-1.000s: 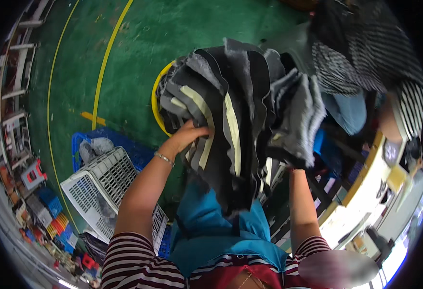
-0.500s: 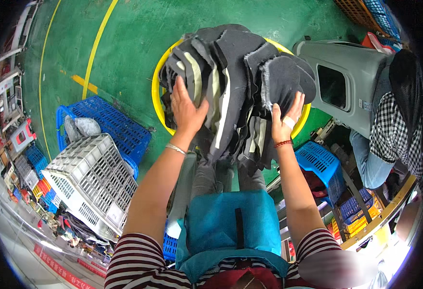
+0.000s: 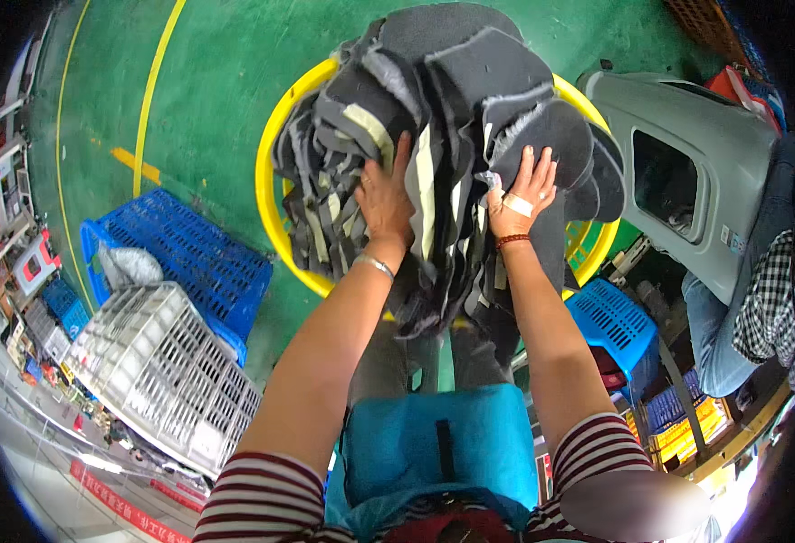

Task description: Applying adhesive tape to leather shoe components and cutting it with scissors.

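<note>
- Two bare hands press into a tall heap of dark grey felt-like cut pieces with pale yellow foam edges [image 3: 452,118]; the heap sits in and spills over a round yellow plastic tub [image 3: 271,195] on the green painted floor [image 3: 216,72].
- Left hand [image 3: 384,199] lies flat with fingers spread on the front of the heap, a silver bangle at the wrist.
- Right hand [image 3: 524,190] is spread over a rounded grey piece at the heap's right side, with a bandage on its back and a red bead bracelet at the wrist.
- Risk, as a judgement: the stack rises well above the tub rim and leans toward the person, so loose pieces could slide off onto the floor if either hand lets up.
- Pieces look soft, fuzzy and limp, curved like shoe parts, and the lower ones droop over the rim.
- Nearby on the left sit a blue plastic lattice crate [image 3: 189,262] and a white plastic lattice crate [image 3: 158,371].
- To the right stand a grey moulded machine housing [image 3: 687,127] and a small blue plastic stool [image 3: 615,321].
- Another person in a checked shirt [image 3: 769,290] sits at the right edge.
</note>
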### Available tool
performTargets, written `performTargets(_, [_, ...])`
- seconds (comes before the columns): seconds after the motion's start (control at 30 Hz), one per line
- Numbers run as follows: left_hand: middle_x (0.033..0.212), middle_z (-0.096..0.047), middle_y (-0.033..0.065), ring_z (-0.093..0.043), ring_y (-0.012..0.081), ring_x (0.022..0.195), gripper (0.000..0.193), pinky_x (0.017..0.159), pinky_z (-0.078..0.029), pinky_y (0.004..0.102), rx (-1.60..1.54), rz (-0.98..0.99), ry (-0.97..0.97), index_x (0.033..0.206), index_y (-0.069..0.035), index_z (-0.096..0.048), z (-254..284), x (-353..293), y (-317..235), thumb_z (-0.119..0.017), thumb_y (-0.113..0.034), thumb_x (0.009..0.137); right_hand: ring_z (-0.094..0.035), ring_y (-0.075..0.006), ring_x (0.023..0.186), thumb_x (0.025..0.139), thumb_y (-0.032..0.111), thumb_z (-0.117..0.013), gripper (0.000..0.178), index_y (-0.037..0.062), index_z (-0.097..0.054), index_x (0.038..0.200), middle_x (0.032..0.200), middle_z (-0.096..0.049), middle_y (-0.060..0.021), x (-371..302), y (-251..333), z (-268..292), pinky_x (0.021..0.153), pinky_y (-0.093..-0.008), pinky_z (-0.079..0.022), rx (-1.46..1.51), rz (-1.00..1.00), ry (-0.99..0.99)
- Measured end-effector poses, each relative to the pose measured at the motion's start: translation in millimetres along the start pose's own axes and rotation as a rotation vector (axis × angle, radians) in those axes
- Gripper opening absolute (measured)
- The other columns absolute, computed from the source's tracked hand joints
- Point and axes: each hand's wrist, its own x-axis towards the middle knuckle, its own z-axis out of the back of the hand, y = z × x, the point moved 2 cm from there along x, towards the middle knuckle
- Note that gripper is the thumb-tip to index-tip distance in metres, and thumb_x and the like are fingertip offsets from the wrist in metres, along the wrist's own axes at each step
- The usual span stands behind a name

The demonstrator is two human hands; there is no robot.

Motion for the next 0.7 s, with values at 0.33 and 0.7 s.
performTargets(0.33, [0.119,-0.051,0.0198,-0.053,0.0457,0.116,0.106,0.098,-0.044,0.0496,-0.439,-0.045,0.0,0.165,-0.026,-0.03,54.8,-28.7,-9.8,-0.084,-0.013,0.075,-0.025,-0.0425,0.156,0.089,0.029,-0.069,0.082,0.0114,-0.035,0.162,0.17,-0.028,-0.0174,-5.2,-31.6,42.8,0.124,-0.0597,-0.018,0.213,0.025,0.073])
performTargets(0.7, [0.145,-0.054,0.0361,-0.061,0.0459,0.129,0.129,0.107,-0.05,0.0477,-1.107,0.168,0.014,0.167,-0.012,0.001,120.0,-32.2,-0.8,-0.088,-0.013,0.074,-0.028,-0.0395,0.156,0.076,0.033,-0.09,0.118,-0.0022,-0.02,0.164,0.167,-0.029,-0.0259,-11.7,127.8,146.5,0.128,-0.0475,-0.022,0.508,0.141,0.214])
